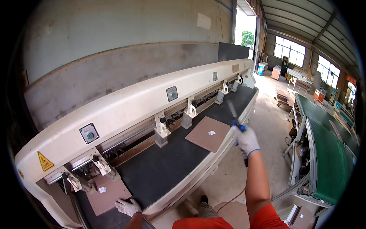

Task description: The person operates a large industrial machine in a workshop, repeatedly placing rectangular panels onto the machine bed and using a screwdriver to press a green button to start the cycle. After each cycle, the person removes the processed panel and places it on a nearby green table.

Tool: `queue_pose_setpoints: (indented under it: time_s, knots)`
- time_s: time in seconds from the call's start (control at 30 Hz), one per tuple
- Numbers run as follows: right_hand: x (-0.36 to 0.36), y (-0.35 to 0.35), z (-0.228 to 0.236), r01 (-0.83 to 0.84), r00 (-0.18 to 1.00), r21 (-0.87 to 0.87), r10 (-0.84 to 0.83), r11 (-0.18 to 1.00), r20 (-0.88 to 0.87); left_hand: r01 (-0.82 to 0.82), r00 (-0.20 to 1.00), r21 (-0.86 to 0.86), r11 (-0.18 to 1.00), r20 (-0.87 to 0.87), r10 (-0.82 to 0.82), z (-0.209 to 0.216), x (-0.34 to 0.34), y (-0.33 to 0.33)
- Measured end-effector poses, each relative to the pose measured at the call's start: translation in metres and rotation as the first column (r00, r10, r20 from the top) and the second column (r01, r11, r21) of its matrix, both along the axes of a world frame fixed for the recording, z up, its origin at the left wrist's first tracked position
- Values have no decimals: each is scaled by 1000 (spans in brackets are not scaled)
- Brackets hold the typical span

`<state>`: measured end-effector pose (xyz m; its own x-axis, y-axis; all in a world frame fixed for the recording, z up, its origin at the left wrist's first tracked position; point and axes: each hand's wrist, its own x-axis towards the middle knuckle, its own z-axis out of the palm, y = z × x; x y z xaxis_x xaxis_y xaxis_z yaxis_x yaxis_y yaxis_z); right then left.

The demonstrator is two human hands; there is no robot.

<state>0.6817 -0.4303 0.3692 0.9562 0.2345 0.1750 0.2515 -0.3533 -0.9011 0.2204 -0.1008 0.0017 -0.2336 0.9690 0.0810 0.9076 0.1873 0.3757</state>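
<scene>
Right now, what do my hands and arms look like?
Your left hand and right hand wear whitish gloves, the right one with a blue-edged cuff. A short red sleeve covers your upper right arm, leaving the forearm bare.

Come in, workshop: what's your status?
Left grip open at edge of left panel. Right grip closed on blue tool. Second panel flat on black bed. Clamps at left panel's far end.
</scene>
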Motion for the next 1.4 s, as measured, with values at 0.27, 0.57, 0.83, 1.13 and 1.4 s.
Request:
queue_pose_setpoints:
  time_s: [0.27, 0.57, 0.83, 1.13, 1.4]
  knots:
    - [-81, 71, -14, -276, 933, 161, 305, 947, -189, 185, 962, 224, 957, 156, -222, -16, -52, -5]
    - [-235, 140, 36, -864, 468, -328, 849, 382, -244, 40, 998, 207, 978, 33, -48, -24, -174, 22]
    - [-282, 164, 36, -862, 168, -487, 986, 141, -13, -106, 988, 97, 990, 123, 94, -1, -249, 61]
    - [-265, 154, -38, -786, 293, -617, 907, 48, -303, -89, 990, 196, 977, 122, 65, -24, -249, 93]
    - [-247, 137, -137, -732, 426, -681, 794, 20, -434, -165, 986, 107, 981, 17, 164, -11, -230, 91]
